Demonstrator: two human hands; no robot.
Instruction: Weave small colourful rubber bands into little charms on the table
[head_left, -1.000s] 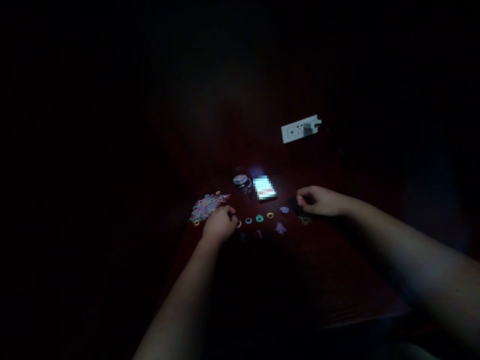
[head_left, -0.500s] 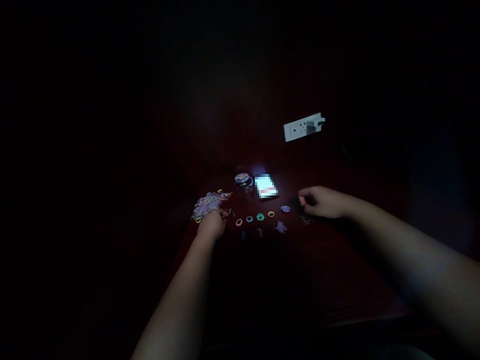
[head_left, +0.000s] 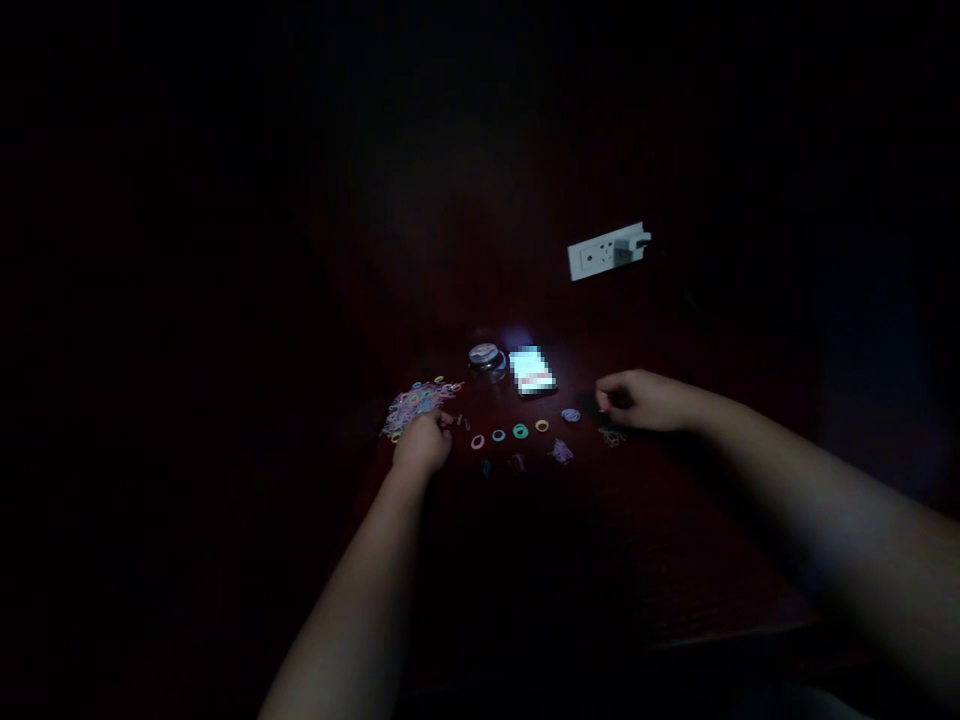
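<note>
Head view: the rectangular phone with a brightly lit screen is blurred into coarse blocks, pale with a reddish band low down, and any writing on it cannot be read. Just beside it stands a small round clear jar with a printed, pale-topped lid; the print is too small to make out.

All this rests on a dark red, glossy counter, whose near edge shows faintly at lower right. Behind rises a dark reddish wall, carrying a long white plastic socket panel with a white plug in its right end. Most of the room is sunk in blackness, the light gathering around the phone.

On the counter's left lies a loose heap of small multicoloured elastic bands. The left hand is at its near edge, fingers curled; whether they grip a band cannot be told. Right of the heap runs a row of rings: pink, blue, green, yellow and a purple bundle. A loose lilac clump of bands lies nearer the person. The right hand is bent inward, thumb and fingers drawn together, beside a dull yellowish clump of bands; its grip is unclear.
</note>
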